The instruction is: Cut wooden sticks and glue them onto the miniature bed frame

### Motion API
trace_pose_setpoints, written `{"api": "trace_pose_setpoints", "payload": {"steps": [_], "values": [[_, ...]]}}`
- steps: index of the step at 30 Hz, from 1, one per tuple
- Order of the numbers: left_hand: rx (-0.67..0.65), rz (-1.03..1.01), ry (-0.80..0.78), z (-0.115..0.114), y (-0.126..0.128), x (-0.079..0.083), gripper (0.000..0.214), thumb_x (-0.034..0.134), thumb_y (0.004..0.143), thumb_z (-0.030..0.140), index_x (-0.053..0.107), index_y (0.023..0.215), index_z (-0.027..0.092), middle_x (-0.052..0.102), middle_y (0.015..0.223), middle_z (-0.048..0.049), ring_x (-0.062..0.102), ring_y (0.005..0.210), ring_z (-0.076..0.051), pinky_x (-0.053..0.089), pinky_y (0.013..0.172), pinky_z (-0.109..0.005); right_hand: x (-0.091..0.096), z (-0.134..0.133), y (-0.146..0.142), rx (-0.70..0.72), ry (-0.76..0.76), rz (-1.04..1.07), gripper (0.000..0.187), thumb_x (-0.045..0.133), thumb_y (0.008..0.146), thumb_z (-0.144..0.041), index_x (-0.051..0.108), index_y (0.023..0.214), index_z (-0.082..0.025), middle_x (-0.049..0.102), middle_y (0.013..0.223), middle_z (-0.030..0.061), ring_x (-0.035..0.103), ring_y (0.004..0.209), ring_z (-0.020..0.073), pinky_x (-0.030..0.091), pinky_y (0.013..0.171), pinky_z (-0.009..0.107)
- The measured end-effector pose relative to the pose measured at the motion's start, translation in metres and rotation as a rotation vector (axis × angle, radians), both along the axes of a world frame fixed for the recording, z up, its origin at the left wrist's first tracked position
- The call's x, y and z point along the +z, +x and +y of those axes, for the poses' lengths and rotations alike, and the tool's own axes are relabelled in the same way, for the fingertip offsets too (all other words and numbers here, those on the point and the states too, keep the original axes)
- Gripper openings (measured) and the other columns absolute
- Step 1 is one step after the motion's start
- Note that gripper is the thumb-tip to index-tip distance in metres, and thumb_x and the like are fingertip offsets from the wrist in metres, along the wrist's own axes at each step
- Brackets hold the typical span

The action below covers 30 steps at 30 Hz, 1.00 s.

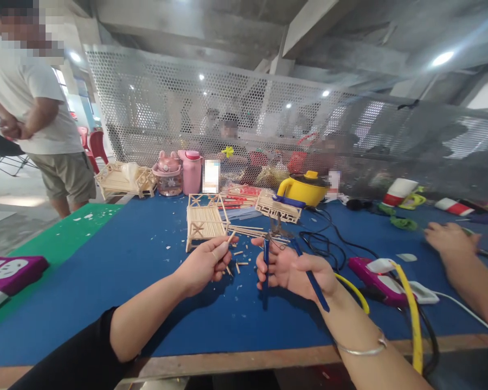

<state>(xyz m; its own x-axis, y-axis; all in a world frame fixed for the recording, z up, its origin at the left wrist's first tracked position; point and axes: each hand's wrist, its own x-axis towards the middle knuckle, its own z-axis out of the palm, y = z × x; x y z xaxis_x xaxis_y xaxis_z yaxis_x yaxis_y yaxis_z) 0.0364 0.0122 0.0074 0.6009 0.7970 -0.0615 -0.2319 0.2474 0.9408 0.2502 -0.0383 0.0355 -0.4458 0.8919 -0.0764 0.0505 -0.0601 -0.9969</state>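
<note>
Between the fingertips of my left hand [205,265] is a short wooden stick [231,237], its end pointing up. My right hand [295,271] holds blue-handled pliers [311,276], the handles spread apart and the jaws pointing away from me. Just beyond my left hand stands a small bed-shaped frame [205,219] built of wooden sticks. Short cut stick pieces [239,265] lie on the blue table between my hands. Longer sticks [248,231] lie behind them, partly hidden by my fingers.
Another stick model [124,181] stands at the back left by pink bottles [192,173]. A yellow pot [305,190] stands behind black cables [323,238]. At right are a purple power strip [380,281] and another person's hand [451,238]. A perforated screen [154,103] runs behind.
</note>
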Motion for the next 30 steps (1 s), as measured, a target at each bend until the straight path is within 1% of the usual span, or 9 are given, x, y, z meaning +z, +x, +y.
{"api": "trace_pose_setpoints", "payload": {"steps": [2,5,6,8,11,17,21,24,30], "values": [[0.003,-0.038,0.011,0.000,0.002,-0.002,0.028,0.052,0.084,0.035,0.053,0.105,0.016,0.042,0.061,0.0059,0.029,0.044,-0.003,0.023,0.040,-0.014,0.000,-0.004,-0.003,-0.121,0.061,-0.100,0.070,0.047,0.069,-0.039,0.032,0.134,-0.017,0.056,0.096,0.0087,0.056,0.089,0.0218,0.044,0.085,0.042],[0.034,-0.045,0.083,0.001,0.004,-0.004,0.025,0.051,0.084,0.037,0.052,0.096,0.015,0.050,0.065,0.0037,0.035,0.046,-0.003,0.027,0.043,-0.016,0.004,-0.010,-0.009,-0.330,0.203,-0.464,0.060,0.051,0.074,-0.029,0.039,0.133,-0.021,0.059,0.102,0.0064,0.055,0.097,0.0230,0.039,0.092,0.042],[0.050,-0.036,0.111,0.001,0.005,-0.004,0.025,0.051,0.084,0.039,0.051,0.093,0.015,0.053,0.066,0.0032,0.036,0.045,-0.003,0.028,0.043,-0.016,0.006,-0.012,-0.011,-0.339,0.257,-0.573,0.059,0.051,0.074,-0.026,0.042,0.132,-0.022,0.060,0.107,0.0058,0.054,0.101,0.0236,0.037,0.094,0.041],[0.074,-0.004,0.158,0.001,0.006,-0.003,0.026,0.052,0.083,0.042,0.050,0.088,0.016,0.057,0.068,0.0019,0.039,0.044,-0.003,0.029,0.043,-0.017,0.010,-0.015,-0.016,-0.274,0.329,-0.696,0.058,0.051,0.073,-0.020,0.044,0.131,-0.025,0.058,0.117,0.0045,0.051,0.108,0.0237,0.036,0.096,0.040],[0.072,0.068,0.201,-0.001,0.006,-0.001,0.029,0.054,0.081,0.044,0.049,0.082,0.016,0.061,0.069,-0.0001,0.044,0.044,-0.004,0.030,0.042,-0.017,0.015,-0.019,-0.023,-0.180,0.329,-0.768,0.058,0.050,0.072,-0.016,0.045,0.129,-0.025,0.058,0.120,0.0038,0.052,0.108,0.0228,0.038,0.094,0.038],[0.025,0.132,0.218,-0.004,0.006,-0.002,0.035,0.058,0.077,0.048,0.051,0.081,0.015,0.064,0.075,-0.0028,0.054,0.049,-0.006,0.036,0.044,-0.018,0.014,-0.017,-0.029,-0.222,0.347,-0.905,0.057,0.052,0.070,-0.020,0.048,0.127,-0.020,0.059,0.119,0.0082,0.052,0.111,0.0261,0.040,0.093,0.039],[0.007,0.125,0.210,-0.003,0.007,-0.004,0.035,0.059,0.076,0.048,0.051,0.082,0.014,0.065,0.076,-0.0037,0.057,0.052,-0.007,0.039,0.046,-0.018,0.010,-0.014,-0.028,-0.226,0.386,-0.897,0.050,0.050,0.072,-0.020,0.053,0.121,-0.020,0.064,0.109,0.0071,0.053,0.111,0.0261,0.038,0.095,0.040],[0.001,0.137,0.210,-0.003,0.007,-0.004,0.034,0.058,0.078,0.048,0.051,0.084,0.014,0.065,0.076,-0.0044,0.058,0.053,-0.008,0.040,0.046,-0.018,0.006,-0.013,-0.027,-0.243,0.411,-0.877,0.048,0.050,0.073,-0.020,0.054,0.121,-0.020,0.065,0.107,0.0066,0.053,0.110,0.0262,0.039,0.094,0.040],[-0.011,0.235,0.326,-0.005,0.005,-0.006,0.033,0.049,0.083,0.046,0.057,0.085,0.014,0.063,0.074,-0.0037,0.054,0.049,-0.006,0.038,0.044,-0.016,0.004,-0.012,-0.028,-0.223,0.438,-0.832,0.042,0.048,0.071,-0.015,0.060,0.110,-0.021,0.068,0.093,0.0023,0.057,0.102,0.0233,0.042,0.090,0.036]]}}
